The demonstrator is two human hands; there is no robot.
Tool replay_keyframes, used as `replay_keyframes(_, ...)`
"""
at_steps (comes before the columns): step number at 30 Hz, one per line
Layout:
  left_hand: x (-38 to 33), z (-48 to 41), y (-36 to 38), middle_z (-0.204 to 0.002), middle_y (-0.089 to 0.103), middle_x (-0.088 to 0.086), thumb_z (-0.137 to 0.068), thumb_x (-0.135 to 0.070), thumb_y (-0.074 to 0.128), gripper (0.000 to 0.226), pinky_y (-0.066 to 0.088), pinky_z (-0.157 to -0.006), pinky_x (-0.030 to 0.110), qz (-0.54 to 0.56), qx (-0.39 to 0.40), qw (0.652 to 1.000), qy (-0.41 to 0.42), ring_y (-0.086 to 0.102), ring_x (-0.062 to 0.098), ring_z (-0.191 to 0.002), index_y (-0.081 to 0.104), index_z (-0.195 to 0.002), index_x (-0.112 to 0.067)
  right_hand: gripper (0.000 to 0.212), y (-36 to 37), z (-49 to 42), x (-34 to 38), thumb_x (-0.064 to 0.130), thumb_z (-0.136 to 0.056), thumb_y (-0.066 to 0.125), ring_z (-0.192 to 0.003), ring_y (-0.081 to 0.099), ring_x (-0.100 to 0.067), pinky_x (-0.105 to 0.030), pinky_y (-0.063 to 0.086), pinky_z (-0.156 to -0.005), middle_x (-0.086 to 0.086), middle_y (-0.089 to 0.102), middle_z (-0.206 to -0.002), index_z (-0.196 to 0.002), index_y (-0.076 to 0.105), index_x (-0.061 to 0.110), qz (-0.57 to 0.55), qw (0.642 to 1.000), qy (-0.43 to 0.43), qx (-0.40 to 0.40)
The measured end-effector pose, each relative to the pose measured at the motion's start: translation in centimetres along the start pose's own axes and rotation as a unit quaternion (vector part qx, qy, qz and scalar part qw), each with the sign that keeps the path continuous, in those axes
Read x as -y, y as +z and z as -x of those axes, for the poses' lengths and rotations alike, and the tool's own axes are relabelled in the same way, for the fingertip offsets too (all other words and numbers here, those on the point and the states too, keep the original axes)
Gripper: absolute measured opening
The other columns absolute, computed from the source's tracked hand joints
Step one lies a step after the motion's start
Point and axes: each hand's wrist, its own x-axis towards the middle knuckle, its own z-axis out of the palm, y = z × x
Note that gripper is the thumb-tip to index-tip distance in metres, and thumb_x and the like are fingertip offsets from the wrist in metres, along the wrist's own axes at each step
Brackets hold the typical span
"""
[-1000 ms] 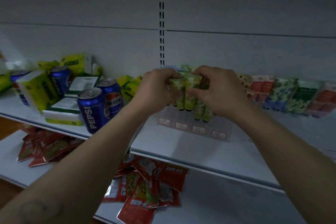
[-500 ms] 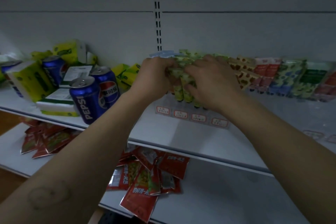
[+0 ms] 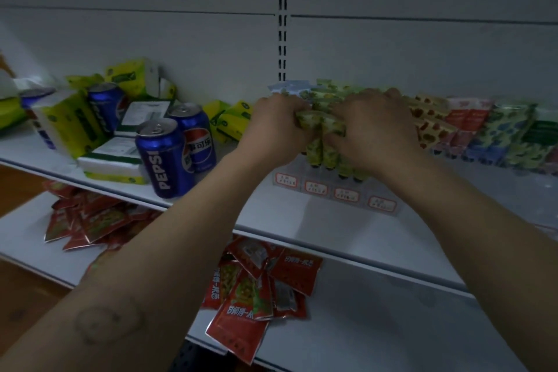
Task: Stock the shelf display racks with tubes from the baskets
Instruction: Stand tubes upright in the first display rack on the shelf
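While the green-patterned soft plastic tubes (image 3: 317, 146) stand caps-down in the clear acrylic display rack (image 3: 347, 192), left hand (image 3: 273, 128) and right hand (image 3: 376, 130) both pinch their crimped tops — light, squashy, probably slick, so that flat crimp looks the safest hold.

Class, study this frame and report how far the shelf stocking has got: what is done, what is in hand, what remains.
Done: heart-print tubes and blue-print tubes already stand racked to the right. In hand: the left hand and right hand grip green tubes, seemingly seating them in the clear display rack. Left: no basket is in view, so remaining stock cannot be judged.
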Motion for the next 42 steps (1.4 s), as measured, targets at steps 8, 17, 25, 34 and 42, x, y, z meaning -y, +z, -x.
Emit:
replay_keyframes(8,-0.09,-0.31,0.22,-0.088,0.071,0.011,-0.081,-0.024,0.075,0.024,0.051,-0.078,0.033,-0.009,0.023,1.000,-0.014,0.063,0.025,-0.083,0.073,-0.103,-0.015,0.020,-0.08,-0.16,-0.44,0.036,-0.090,0.060,-0.104,0.050,-0.028,-0.033,0.026,-0.089,-0.005,0.064,-0.104,-0.101,0.068,0.022,-0.025,0.999,-0.003,0.030)
replay_keyframes(17,-0.01,-0.47,0.66,-0.085,0.071,0.012,-0.078,-0.013,0.075,0.021,0.052,-0.077,0.034,-0.003,0.012,1.000,-0.015,0.064,0.027,-0.080,0.074,-0.098,-0.011,0.011,-0.36,-0.30,-0.64,0.031,-0.090,0.060,-0.100,0.050,-0.027,-0.031,0.017,-0.078,-0.003,0.064,-0.100,-0.093,0.068,0.023,-0.029,0.999,-0.018,0.039)
replay_keyframes(25,0.29,-0.31,0.51,-0.079,0.069,0.004,-0.076,-0.024,0.078,0.020,0.045,-0.067,0.024,0.005,0.011,1.000,-0.012,0.063,0.019,-0.077,0.074,-0.094,-0.016,0.019,0.13,0.12,-0.18,0.036,-0.088,0.055,-0.095,0.049,-0.028,-0.038,0.029,-0.089,-0.004,0.049,-0.081,-0.087,0.059,0.018,-0.030,0.999,0.009,0.027)
replay_keyframes(34,0.18,-0.10,0.41,-0.070,0.057,-0.006,-0.080,-0.026,0.075,0.020,0.032,-0.059,0.016,0.006,0.018,1.000,-0.015,0.054,0.013,-0.070,0.072,-0.099,-0.021,0.039,-0.35,-0.22,0.16,0.028,-0.089,0.056,-0.077,0.033,-0.021,-0.038,0.028,-0.093,0.000,0.031,-0.064,-0.060,0.031,0.021,-0.024,0.997,0.043,0.053)
replay_keyframes(42,0.37,-0.07,0.55,-0.076,0.060,-0.004,-0.081,-0.021,0.075,0.020,0.039,-0.066,0.021,0.006,0.016,1.000,-0.009,0.058,0.016,-0.076,0.072,-0.101,-0.019,0.017,-0.56,-0.20,-0.17,0.030,-0.089,0.060,-0.090,0.049,-0.028,-0.037,0.029,-0.093,0.001,0.032,-0.064,-0.079,0.053,0.018,-0.040,0.997,0.022,0.057)
